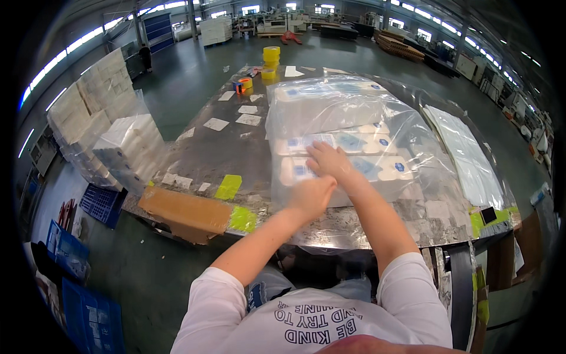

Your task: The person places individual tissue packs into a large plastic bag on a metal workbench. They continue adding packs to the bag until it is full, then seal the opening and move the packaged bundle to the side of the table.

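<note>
A large clear plastic bag (345, 112) lies on the table, with several long white packs (365, 168) printed in blue inside it. My right hand (330, 160) rests on top of the front packs through the film, its fingers spread. Just to the near left of it, my left hand (312, 196) is closed, knuckles up, at the front edge of the bag. It seems to pinch the film there, though the fingertips are hidden. My forearms nearly meet at the wrists.
The worn dark table (194, 141) carries paper scraps and yellow tape rolls (271, 56) at its far edge. Flat plastic bags (466, 153) lie at right. A cardboard box (186, 213) hangs at the front left edge; wrapped white bundles (127, 144) are stacked at left.
</note>
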`<state>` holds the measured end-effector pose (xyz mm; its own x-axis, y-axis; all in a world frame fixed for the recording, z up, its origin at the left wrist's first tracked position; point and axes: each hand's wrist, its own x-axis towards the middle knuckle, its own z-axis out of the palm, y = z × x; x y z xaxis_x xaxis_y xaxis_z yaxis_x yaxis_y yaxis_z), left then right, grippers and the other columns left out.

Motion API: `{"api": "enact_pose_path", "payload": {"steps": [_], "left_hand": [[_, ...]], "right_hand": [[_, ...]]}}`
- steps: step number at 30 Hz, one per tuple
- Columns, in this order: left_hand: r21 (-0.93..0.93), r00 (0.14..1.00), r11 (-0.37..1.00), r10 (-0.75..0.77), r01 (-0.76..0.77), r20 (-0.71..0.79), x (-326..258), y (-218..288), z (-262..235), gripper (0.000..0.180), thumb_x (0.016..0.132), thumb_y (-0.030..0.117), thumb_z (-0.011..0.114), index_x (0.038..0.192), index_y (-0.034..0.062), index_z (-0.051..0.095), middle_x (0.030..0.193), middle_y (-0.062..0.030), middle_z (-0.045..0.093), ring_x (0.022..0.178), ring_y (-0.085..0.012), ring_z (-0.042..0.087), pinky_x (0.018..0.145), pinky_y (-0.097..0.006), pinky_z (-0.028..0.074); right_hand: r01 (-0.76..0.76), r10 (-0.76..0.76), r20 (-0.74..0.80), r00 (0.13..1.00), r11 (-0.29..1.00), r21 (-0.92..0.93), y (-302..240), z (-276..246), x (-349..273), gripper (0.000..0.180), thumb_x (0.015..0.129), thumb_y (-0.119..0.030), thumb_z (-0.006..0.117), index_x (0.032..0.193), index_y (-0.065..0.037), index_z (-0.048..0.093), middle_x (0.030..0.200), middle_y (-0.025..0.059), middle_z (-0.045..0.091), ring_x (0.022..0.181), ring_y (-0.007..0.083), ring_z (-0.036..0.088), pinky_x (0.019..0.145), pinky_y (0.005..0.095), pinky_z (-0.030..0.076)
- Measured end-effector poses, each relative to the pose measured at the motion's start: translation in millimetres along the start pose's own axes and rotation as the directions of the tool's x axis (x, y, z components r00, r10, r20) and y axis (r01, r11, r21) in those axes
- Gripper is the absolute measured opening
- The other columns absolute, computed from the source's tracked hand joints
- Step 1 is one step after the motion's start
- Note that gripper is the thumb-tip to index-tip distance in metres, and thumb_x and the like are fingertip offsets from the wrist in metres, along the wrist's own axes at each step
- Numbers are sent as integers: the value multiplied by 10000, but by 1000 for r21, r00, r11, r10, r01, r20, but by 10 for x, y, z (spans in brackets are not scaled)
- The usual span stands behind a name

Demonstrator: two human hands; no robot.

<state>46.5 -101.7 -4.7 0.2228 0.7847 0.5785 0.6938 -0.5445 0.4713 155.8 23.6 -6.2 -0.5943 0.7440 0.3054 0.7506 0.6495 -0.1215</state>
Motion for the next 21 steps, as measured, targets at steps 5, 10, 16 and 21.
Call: {"api": "enact_pose_path", "payload": {"steps": [5, 10, 16, 21], "left_hand": [[249, 949, 917, -314, 312, -31, 496, -618, -95, 205, 956, 239, 477, 990, 94, 618, 823, -170, 686, 809, -373, 662, 709, -490, 504], [401, 876, 796, -481, 453, -33, 799, -876, 126, 236, 957, 200, 425, 1033, 68, 605, 887, -191, 693, 827, -399, 667, 738, -499, 509], [356, 868, 801, -492, 481, -67, 912, -739, 253, 252, 941, 185, 423, 1031, 42, 610, 896, -205, 691, 845, -393, 670, 759, -486, 517], [297, 927, 879, -365, 373, -83, 842, -715, 184, 248, 933, 239, 466, 954, 56, 632, 844, -190, 690, 815, -377, 667, 736, -491, 515]], "right_hand": [[-250, 240, -212, 947, 968, -17, 129, -76, -706, 432, 901, -303, 533, 1298, -134, 552, 1373, 113, 509, 1295, 308, 442, 1072, 496, 319], [-335, 214, -516, 829, 930, -152, 451, 474, -1394, 657, 800, -213, 632, 1416, -123, 419, 1516, 196, 300, 1405, 412, 260, 1120, 579, 215], [-256, 184, -516, 837, 964, -71, 432, 669, -1446, 836, 727, -52, 615, 1495, -100, 289, 1564, 267, 102, 1420, 498, 152, 1137, 563, 216], [-246, 193, -528, 827, 969, -32, 412, 651, -1464, 787, 702, -40, 611, 1452, -105, 381, 1547, 267, 165, 1420, 472, 185, 1129, 558, 234]]}}
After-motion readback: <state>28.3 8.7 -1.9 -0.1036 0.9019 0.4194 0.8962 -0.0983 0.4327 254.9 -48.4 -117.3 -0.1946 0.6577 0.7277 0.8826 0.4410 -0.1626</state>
